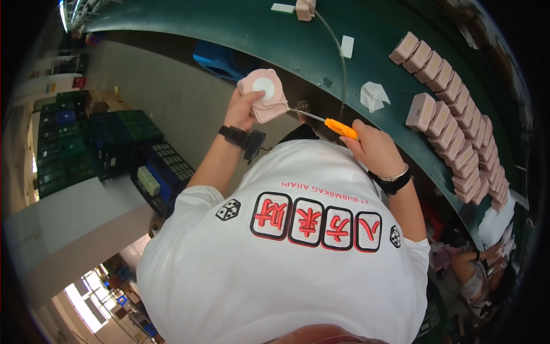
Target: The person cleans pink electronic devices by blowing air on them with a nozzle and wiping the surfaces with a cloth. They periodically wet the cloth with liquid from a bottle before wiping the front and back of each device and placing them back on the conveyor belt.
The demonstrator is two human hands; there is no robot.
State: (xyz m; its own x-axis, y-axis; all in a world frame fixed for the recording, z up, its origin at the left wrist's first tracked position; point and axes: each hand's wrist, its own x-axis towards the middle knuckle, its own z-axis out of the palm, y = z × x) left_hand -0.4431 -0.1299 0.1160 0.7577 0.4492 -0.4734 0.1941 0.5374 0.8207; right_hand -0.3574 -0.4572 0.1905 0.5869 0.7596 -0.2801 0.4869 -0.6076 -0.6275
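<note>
My left hand [243,108] is closed around a small pink plastic device [270,110] with a white round disc on its face, the thumb lying over the disc. In my right hand [375,146] is an orange-handled tool [342,128] with a long, thin metal shaft. The shaft points left, and its tip meets the right edge of the pink device, near a seam; I cannot tell whether it is inserted. Both hands are in front of my body, beside the near edge of the green table.
Rows of pink box-shaped units [444,123] stand on the green table [229,17] at right. A crumpled white tissue [374,96], a white card [347,47] and a thin cable lie nearer. Blue stool [215,59] below; stacked crates [123,137] at left. Another person [478,275] sits at lower right.
</note>
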